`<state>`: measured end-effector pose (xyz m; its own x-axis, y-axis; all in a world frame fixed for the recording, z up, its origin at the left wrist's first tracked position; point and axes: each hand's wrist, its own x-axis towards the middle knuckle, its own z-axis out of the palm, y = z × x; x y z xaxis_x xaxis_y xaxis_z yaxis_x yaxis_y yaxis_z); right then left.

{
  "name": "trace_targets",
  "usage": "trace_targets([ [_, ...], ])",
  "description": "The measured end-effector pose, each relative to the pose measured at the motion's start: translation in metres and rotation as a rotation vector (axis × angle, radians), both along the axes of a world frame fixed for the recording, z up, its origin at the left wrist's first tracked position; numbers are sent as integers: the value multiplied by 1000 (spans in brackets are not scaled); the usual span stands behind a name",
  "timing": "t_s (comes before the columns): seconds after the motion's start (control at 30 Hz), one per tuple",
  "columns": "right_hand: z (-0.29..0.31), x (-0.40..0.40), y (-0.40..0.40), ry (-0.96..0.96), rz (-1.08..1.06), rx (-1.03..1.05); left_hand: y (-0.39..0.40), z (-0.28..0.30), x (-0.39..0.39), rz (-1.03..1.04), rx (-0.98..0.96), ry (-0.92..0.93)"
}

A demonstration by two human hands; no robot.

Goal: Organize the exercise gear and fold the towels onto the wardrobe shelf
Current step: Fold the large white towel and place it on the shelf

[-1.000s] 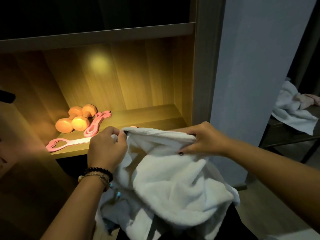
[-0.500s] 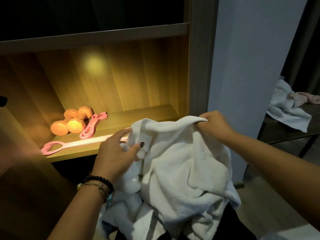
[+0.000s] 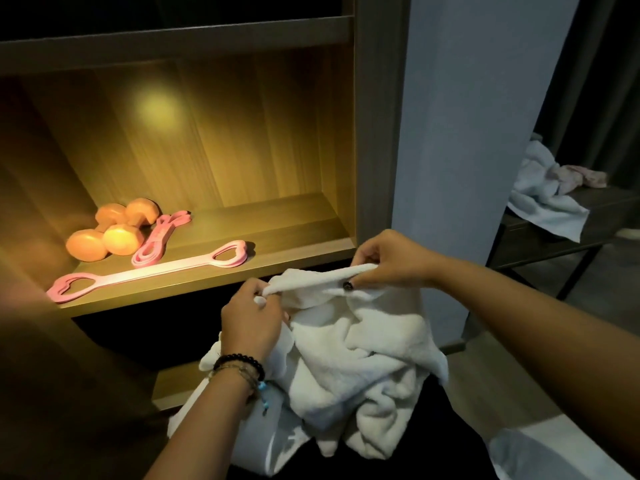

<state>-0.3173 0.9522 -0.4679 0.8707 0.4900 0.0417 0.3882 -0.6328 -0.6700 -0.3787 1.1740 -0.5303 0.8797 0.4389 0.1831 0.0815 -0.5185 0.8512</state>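
A white towel [image 3: 360, 355] hangs bunched below and in front of the lit wardrobe shelf [image 3: 284, 233]. My left hand [image 3: 251, 318] pinches its top edge at the left. My right hand [image 3: 388, 259] pinches the same edge further right, so the edge stretches between them. On the shelf's left side lie two orange dumbbells [image 3: 114, 230], a folded pink resistance band [image 3: 161, 240] and a long pink stretch strap with heart-shaped handles [image 3: 145, 273].
A grey wall pillar [image 3: 478, 133] stands right of the wardrobe. Behind it a dark bench [image 3: 554, 237] carries a crumpled white towel [image 3: 543, 199] and a pink cloth [image 3: 578, 174]. A lower shelf [image 3: 173, 382] shows beneath the lit one.
Both hands have moved lower and the towel dropped below the shelf front, uncovering the strap's right handle. My left hand went from a loose touch to pinching the towel's edge.
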Motion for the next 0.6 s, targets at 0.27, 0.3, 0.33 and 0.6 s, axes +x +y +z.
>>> trace_targets([
  [0.27,-39,15,-64,57,-370,24,0,-47,-14,107,-401,47],
  [0.3,-50,15,-69,94,-396,-13,-3,-55,-19,120,-429,38],
  [0.33,-62,15,-75,128,-421,-50,-5,-61,-23,138,-480,22],
  [0.6,-82,10,-81,84,-617,-20,2,-70,-17,243,-707,33],
])
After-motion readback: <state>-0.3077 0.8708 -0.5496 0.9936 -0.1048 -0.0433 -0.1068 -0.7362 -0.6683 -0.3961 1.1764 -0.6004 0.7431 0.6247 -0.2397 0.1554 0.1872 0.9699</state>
